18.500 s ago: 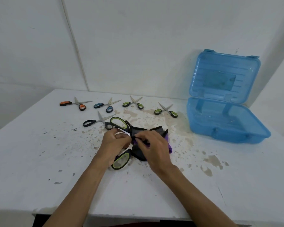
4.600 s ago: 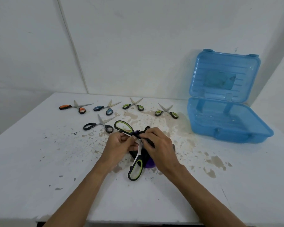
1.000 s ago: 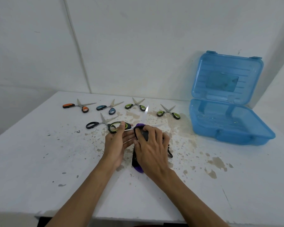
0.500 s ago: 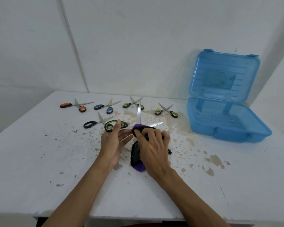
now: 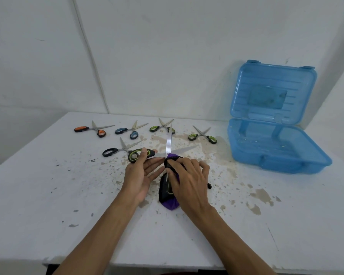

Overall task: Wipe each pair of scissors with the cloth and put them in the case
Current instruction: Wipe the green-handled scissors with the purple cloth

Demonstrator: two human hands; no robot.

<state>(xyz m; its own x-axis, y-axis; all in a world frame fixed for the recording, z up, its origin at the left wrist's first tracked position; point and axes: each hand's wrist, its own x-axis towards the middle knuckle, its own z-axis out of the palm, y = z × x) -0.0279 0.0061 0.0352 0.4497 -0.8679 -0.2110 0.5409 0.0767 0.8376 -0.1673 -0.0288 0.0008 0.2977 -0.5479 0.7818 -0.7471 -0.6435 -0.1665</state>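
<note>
My left grip (image 5: 141,173) pinches one green-and-black handle of the large scissors (image 5: 168,141), thumb on top. My right grip (image 5: 189,179) curls round the purple cloth (image 5: 170,204), bunched at the pivot, with the blades spread wide over the stained desk (image 5: 68,195). Five smaller scissors (image 5: 125,149) lie behind. The open blue case (image 5: 266,161) sits well apart at right.

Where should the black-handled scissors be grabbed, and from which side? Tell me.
Take the black-handled scissors by the left handle loop, coming from the left. That loop lies flat and free; the open blades point away toward the wall, and the other loop is crowded by the left hand holding the large scissors.
</note>
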